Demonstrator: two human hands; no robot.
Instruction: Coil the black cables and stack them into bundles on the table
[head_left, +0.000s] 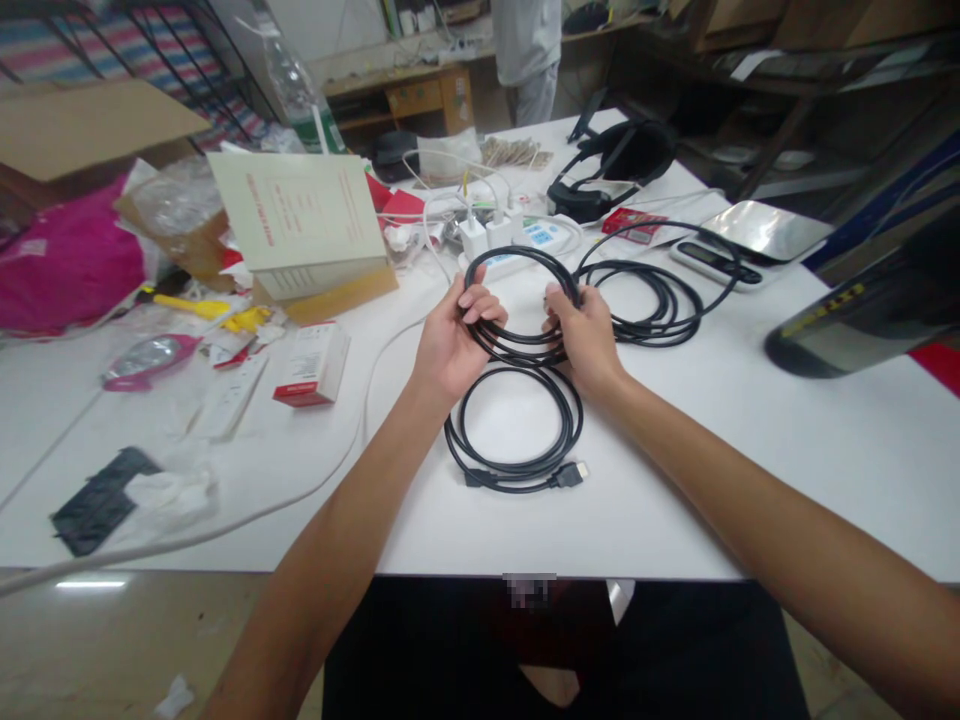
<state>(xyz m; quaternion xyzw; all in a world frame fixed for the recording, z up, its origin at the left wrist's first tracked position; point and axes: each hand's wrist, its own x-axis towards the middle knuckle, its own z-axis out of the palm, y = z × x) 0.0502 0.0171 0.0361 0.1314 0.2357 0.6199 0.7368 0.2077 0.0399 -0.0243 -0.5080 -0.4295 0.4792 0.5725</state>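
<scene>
Between both hands is a looped black cable (pixel 523 252), lifted a little above the white table. My left hand (pixel 459 340) has its fingers curled around the left side of the loops, palm turned up. On the right side, my right hand (pixel 589 335) pinches the same loops between thumb and fingers. Just below lies a coiled HDMI cable (pixel 517 468) with its plug (pixel 571 475) pointing right. Another black cable coil (pixel 679 328) rests beyond my right hand, and a strand arcs up from it towards the scale.
A power strip with white chargers (pixel 487 235) stands behind the hands. To the right are a digital scale (pixel 716 262) and a dark bottle (pixel 862 300). A small white-red box (pixel 313 365), an open booklet-like carton (pixel 300 215) and clutter fill the left. A person (pixel 527 45) stands behind.
</scene>
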